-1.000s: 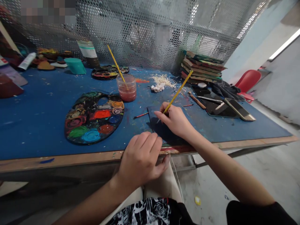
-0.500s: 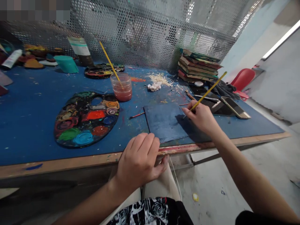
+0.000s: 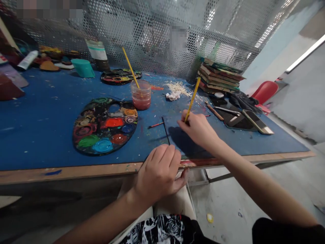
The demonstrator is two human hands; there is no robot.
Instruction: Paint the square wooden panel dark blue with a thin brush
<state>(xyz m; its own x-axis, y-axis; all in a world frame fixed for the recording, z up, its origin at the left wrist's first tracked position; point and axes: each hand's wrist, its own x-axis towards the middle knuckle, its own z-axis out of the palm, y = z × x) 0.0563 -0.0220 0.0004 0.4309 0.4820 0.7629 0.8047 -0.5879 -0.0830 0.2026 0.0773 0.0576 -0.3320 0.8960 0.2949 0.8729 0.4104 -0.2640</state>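
My right hand [image 3: 200, 130] pinches a yellow-handled paintbrush [image 3: 194, 96] above a dark blue painted board [image 3: 173, 123]; the bristles are hidden behind the hand. The board lies flat near the table's front edge. At its near left corner, my left hand [image 3: 159, 171] curls its fingers over the table edge [image 3: 130, 166], with the thumb below. To the left rests a black palette [image 3: 101, 109] with red, green, blue and orange paint. A clear cup [image 3: 141, 96] of reddish water holds another yellow brush [image 3: 130, 67]. A thin brush [image 3: 156, 125] lies partly under the board.
Wood shavings [image 3: 177, 88] and crumpled tissue [image 3: 173, 96] lie behind the board. On the right are a carving tool [image 3: 214, 112], a tablet [image 3: 235, 125], a phone [image 3: 257, 121] and stacked boards [image 3: 219, 78]. A second palette [image 3: 119, 80] and a teal cup [image 3: 82, 68] stand at the back.
My right hand has moved left across the board with the paintbrush, whose handle now stands more upright. My left hand keeps its place at the board's corner; the view has shifted slightly left.
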